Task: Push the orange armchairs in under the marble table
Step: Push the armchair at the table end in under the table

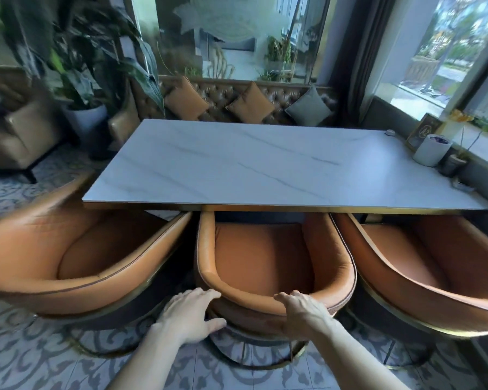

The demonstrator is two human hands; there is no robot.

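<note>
Both hands, L (190,315) & R (304,311), fingers spread flat on mid armchair (268,257) back; fronts hidden under table (265,164).

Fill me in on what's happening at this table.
A person is tidying three orange armchairs along the near side of the marble table. Both hands are on the back of the middle armchair: the left hand flat against its outer left side, the right hand over its top rim. Its arms reach the table edge. The left armchair sits angled and mostly out; the right armchair is beside the middle one.
</note>
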